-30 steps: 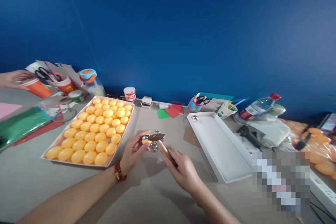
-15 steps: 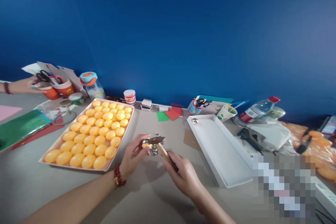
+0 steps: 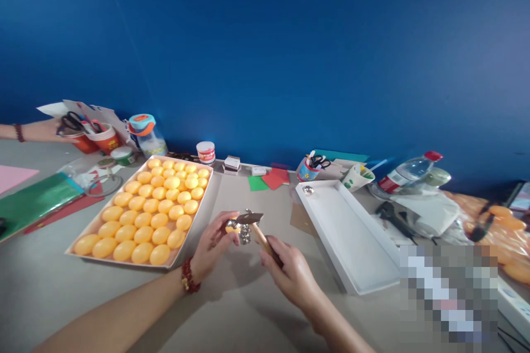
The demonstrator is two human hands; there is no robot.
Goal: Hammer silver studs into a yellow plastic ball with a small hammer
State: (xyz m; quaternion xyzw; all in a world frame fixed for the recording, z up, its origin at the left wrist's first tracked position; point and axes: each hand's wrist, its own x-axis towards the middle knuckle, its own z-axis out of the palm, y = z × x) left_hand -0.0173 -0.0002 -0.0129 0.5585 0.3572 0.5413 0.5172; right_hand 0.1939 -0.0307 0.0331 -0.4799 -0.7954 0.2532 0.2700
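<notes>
My right hand [image 3: 287,267] is wrapped round the wooden handle of a small hammer [image 3: 260,237]. Its dark head lies over a cluster of shiny silver pieces [image 3: 245,234], just right of my left fingertips. Between the thumb and fingers of my left hand [image 3: 213,242] sits a small orange ball [image 3: 232,227], with silver bits against it. How the pieces join the ball is too small to tell. A tray of orange balls [image 3: 146,219] lies left of my left hand. To the right, a long white tray [image 3: 356,242] holds a silver piece [image 3: 307,190] in its far corner.
At far left another person's hand [image 3: 45,129] touches a red cup [image 3: 85,142]. A lidded drink bottle [image 3: 147,135], a white jar [image 3: 206,151] and a pen cup [image 3: 307,171] stand along the blue wall. A plastic bottle [image 3: 408,174] leans at right.
The hammer head has shifted slightly to the right over the silver pieces. Both hands keep their grips. The whole view has shifted a little.
</notes>
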